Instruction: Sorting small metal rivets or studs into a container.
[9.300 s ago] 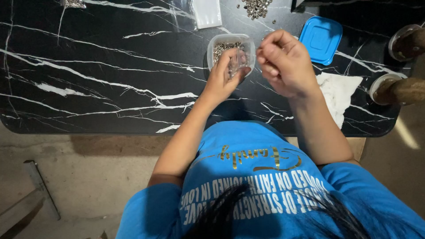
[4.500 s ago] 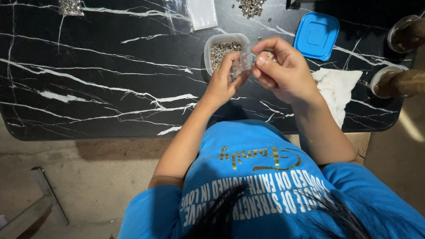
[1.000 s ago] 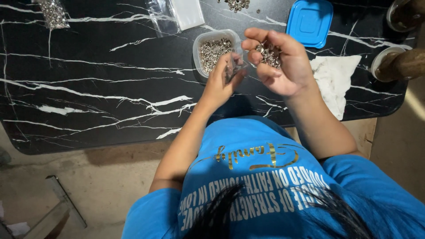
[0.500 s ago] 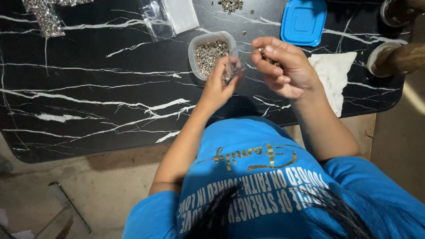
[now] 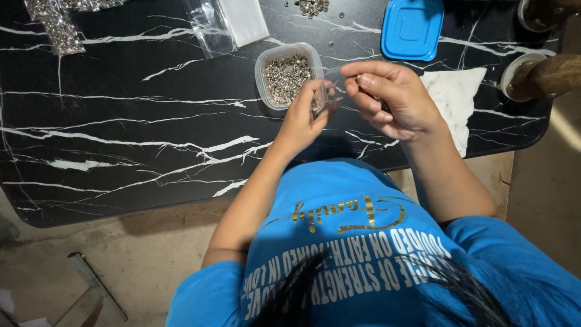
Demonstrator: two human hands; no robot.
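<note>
Left hand (image 5: 302, 118) pinches a small clear bag (image 5: 322, 100); right hand (image 5: 393, 100) fingers pinch tiny metal pieces (image 5: 358, 79) beside the clear tub (image 5: 261, 75).

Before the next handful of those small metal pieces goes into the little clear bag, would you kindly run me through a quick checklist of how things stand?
1. The small clear bag is held in the left hand: ok.
2. The bag's mouth is open: cannot tell, it is too small and see-through.
3. The right hand has small metal pieces pinched at its fingertips: ok, though how many cannot be told.
4. The clear tub of pieces stands upright on the black marble table, right by the left hand: ok.
5. The blue lid lies off the tub, behind the right hand: ok.
6. No pieces astray: not ok, several lie scattered near the table's far edge.
</note>
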